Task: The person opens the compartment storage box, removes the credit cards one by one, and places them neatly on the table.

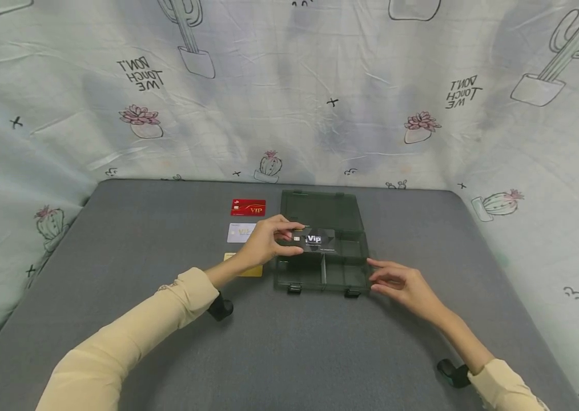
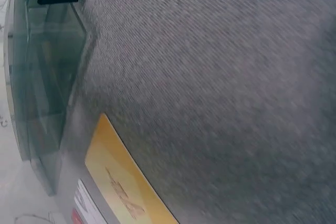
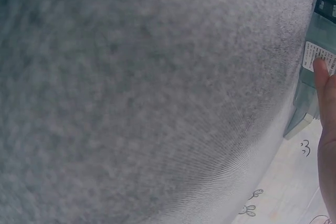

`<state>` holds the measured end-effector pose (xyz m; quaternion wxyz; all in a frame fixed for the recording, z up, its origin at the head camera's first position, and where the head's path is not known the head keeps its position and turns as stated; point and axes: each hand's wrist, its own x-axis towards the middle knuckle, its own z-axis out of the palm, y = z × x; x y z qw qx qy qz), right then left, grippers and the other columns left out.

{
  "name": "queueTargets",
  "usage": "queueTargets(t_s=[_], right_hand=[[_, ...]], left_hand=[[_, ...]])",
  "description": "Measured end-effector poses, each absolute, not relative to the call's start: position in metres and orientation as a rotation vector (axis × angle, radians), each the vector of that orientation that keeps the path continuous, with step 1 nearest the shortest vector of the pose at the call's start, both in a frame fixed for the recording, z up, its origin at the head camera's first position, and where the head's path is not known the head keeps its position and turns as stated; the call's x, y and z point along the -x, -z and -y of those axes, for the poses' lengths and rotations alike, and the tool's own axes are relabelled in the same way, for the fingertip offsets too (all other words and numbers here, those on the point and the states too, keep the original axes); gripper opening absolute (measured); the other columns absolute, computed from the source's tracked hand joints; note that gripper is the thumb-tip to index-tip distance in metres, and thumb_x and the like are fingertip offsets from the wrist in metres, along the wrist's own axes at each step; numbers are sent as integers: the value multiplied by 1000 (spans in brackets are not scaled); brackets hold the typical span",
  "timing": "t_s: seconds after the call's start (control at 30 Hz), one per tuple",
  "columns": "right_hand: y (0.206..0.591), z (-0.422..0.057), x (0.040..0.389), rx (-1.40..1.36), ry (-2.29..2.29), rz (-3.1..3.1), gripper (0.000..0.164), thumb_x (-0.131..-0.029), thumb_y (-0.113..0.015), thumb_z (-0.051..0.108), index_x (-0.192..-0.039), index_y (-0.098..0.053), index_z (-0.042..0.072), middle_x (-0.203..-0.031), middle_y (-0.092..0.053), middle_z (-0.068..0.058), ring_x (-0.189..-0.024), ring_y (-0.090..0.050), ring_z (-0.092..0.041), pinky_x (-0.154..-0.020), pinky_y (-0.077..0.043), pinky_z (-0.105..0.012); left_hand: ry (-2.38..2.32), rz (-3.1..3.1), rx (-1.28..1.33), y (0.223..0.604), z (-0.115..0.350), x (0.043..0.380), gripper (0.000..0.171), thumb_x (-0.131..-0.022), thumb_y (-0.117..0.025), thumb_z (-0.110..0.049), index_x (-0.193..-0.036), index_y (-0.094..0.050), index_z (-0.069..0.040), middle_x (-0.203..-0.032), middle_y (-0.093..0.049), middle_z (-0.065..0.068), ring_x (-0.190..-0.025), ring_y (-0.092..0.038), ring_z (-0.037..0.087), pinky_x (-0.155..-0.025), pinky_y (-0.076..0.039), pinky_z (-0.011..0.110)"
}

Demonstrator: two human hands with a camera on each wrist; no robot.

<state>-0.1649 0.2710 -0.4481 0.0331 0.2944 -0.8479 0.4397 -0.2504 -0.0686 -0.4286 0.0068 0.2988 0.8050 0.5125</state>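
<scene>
A black card (image 1: 315, 240) marked "Vip" is pinched by its left end between the thumb and fingers of my left hand (image 1: 268, 241). It is above the dark green see-through box (image 1: 324, 277), whose lid (image 1: 320, 208) lies back toward the wall and whose inside has dividers. My right hand (image 1: 406, 285) is at the box's right side, fingers loosely bent, the fingertips at its edge. In the right wrist view the thumb (image 3: 321, 72) is by a white label (image 3: 315, 56) on the box's side. Whether it presses there I cannot tell.
Left of the box lie a red VIP card (image 1: 248, 207), a silver-white card (image 1: 238, 233) and a gold card (image 2: 123, 182), the latter two partly behind my left hand and arm. The grey table (image 1: 289, 354) ends at a cactus-print cloth (image 1: 289, 85).
</scene>
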Motion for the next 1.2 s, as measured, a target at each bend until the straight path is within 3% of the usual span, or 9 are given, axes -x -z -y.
queueTargets(t_s=[0.3, 0.57, 0.87, 0.97, 1.2], right_hand=[[427, -258, 158, -932, -1263, 2592, 24, -71, -73, -17, -91, -70, -4, -118, -58, -32, -92, -65, -34, -71, -56, -30], [417, -253, 154, -958, -1219, 2589, 21, -71, -74, -16, -89, -71, -3, -117, -59, -33, -84, -66, -24, -63, -53, -25], [417, -253, 153, -930, -1238, 2608, 20, -73, -73, -16, -89, -71, -4, -119, -58, -32, -82, -67, -23, -65, -54, -24], [416, -253, 153, -933, -1213, 2606, 20, -72, -73, -15, -89, -71, -3, -118, -59, -32, -79, -66, -21, -61, -53, -24], [417, -253, 154, -939, -1236, 2603, 20, -73, -73, -16, -89, -71, -4, -119, -58, -32, -84, -67, -28, -67, -55, -24]], left_hand=[[-1643, -2496, -855, 428, 86, 246, 47, -73, -83, -11, -117, -68, -3, -92, -58, 11, -86, -57, 26, -86, -52, 35], [-1645, -2501, -836, 426, 94, 242, 47, -73, -81, 1, -117, -64, 8, -93, -57, 22, -87, -56, 41, -86, -51, 49], [-1619, -2540, -767, 430, 108, 237, 50, -69, -86, -9, -115, -68, -1, -91, -56, 11, -83, -55, 21, -86, -53, 35], [-1625, -2541, -768, 431, 111, 235, 49, -68, -87, -10, -114, -69, -3, -89, -56, 7, -82, -55, 18, -83, -53, 32], [-1628, -2543, -786, 432, 117, 225, 48, -67, -87, -8, -112, -70, -3, -88, -57, 6, -81, -56, 17, -80, -53, 26]])
